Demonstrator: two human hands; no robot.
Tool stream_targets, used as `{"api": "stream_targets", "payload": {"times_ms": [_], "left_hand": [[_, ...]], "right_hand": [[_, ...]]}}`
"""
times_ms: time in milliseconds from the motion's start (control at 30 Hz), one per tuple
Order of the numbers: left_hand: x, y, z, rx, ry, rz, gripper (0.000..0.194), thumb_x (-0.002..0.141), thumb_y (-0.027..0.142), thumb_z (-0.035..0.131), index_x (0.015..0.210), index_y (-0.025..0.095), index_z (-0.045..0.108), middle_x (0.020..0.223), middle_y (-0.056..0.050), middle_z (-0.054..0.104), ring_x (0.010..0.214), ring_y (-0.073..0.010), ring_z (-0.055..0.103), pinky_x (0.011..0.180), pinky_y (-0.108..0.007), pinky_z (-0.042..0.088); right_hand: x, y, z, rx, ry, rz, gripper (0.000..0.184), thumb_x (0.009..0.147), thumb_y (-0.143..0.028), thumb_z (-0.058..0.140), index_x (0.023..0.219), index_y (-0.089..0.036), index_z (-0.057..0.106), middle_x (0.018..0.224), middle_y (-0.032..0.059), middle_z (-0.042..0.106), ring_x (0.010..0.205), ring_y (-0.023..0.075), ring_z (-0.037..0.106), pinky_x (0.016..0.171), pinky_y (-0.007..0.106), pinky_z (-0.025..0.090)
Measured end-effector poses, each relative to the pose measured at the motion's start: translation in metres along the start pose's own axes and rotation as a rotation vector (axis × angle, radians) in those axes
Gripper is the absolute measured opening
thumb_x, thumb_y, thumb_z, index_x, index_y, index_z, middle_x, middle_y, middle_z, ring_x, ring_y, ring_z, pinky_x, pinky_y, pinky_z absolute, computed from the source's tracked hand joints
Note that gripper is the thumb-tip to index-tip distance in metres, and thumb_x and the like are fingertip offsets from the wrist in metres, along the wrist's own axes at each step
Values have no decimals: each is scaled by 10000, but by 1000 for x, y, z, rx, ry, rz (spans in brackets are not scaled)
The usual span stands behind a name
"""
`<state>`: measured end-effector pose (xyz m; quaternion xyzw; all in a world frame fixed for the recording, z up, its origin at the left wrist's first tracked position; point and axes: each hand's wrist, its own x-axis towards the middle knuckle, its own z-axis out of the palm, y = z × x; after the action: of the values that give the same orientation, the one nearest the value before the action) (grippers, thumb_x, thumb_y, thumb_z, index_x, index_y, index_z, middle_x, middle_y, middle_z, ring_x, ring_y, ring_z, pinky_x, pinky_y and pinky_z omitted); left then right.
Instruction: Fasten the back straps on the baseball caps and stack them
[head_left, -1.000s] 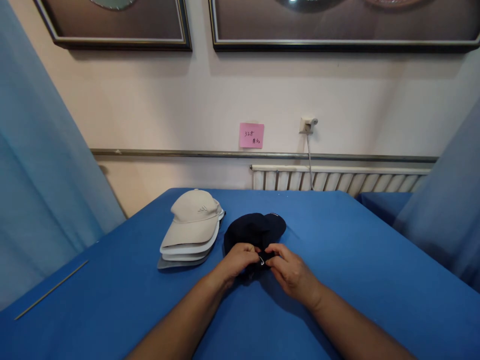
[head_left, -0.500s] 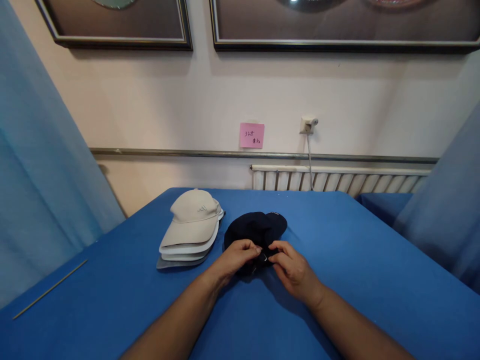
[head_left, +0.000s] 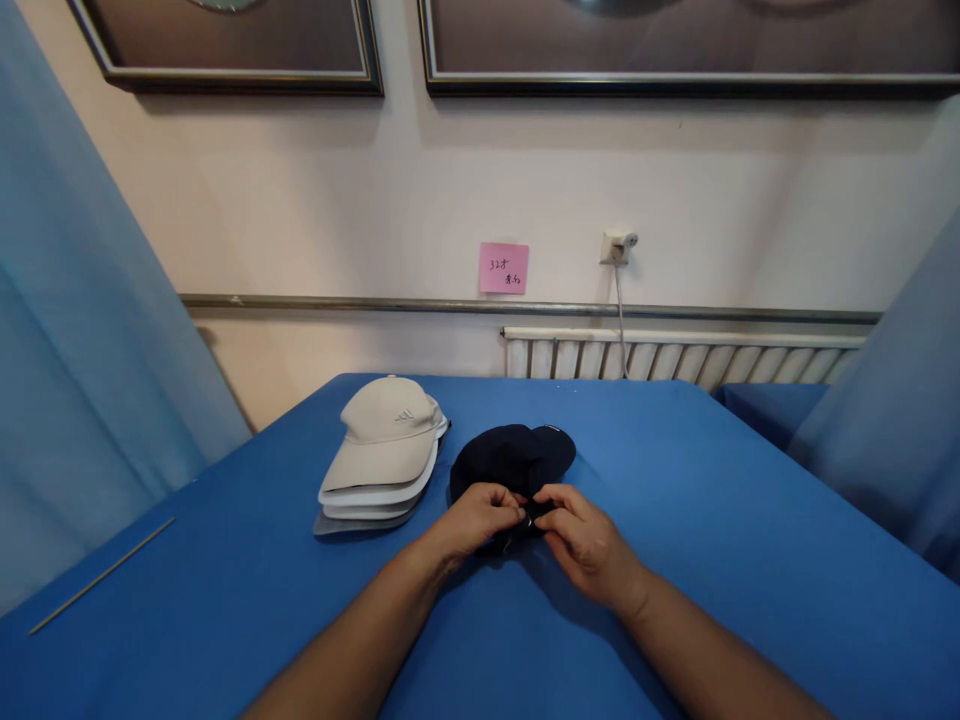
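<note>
A dark navy baseball cap (head_left: 499, 455) lies on the blue-covered table, its brim pointing to the far right. My left hand (head_left: 480, 520) pinches the near edge of the cap, at its strap. Close beside it, my right hand (head_left: 585, 540) pinches the same strap area between thumb and fingers. A small shiny bit, perhaps a buckle, shows between the fingertips; its details are too small to make out. To the left stands a stack of caps (head_left: 386, 435), a beige one on top of white and grey ones.
A thin stick (head_left: 101, 577) lies on the blue table cover (head_left: 712, 520) at the left. Blue curtains (head_left: 82, 330) hang at both sides. Behind the table are a white radiator (head_left: 675, 358), a wall rail, a pink note (head_left: 504, 268) and a socket (head_left: 616, 248) with a plug.
My left fingertips have moved slightly down and right along the strap, nearer to my right fingers. Less of the shiny bit shows. The cap and the stack stay in place.
</note>
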<state>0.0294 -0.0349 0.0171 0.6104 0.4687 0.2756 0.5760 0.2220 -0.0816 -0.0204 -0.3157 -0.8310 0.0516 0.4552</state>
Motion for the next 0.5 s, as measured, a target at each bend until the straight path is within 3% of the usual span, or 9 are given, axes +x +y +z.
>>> {"api": "stream_targets", "payload": {"times_ms": [100,200,367,500], "left_hand": [[0,1,3,65,36,48,195,660,312,668,637,143,573,661,-11,583,554,-98,445,532,-239,325],[-3,5,5,202,87,182,245,745,392,633,741,148,619,750,-33,628,644,-135,517,599,-255,386],[-13,7,12,388,50,348,485,653,315,764,1101,197,623,1073,-72,659,967,-229,590,863,-329,444],[-15,4,18,503,48,384,487,676,224,730,1152,218,628,1157,-91,653,1072,-276,577,944,-372,409]], "right_hand": [[1,1,0,-17,6,4,266,858,-44,470,1029,-203,597,1141,117,585,1004,206,605,815,350,547],[1,7,-1,-42,16,74,220,886,-98,491,1029,-210,613,1036,93,625,926,205,617,793,360,538],[0,22,-5,-15,30,284,126,912,-224,523,893,-217,647,831,41,644,739,174,610,665,306,496],[-1,29,-2,147,30,520,188,892,-310,545,767,-209,642,691,7,624,627,148,571,573,263,443]]}}
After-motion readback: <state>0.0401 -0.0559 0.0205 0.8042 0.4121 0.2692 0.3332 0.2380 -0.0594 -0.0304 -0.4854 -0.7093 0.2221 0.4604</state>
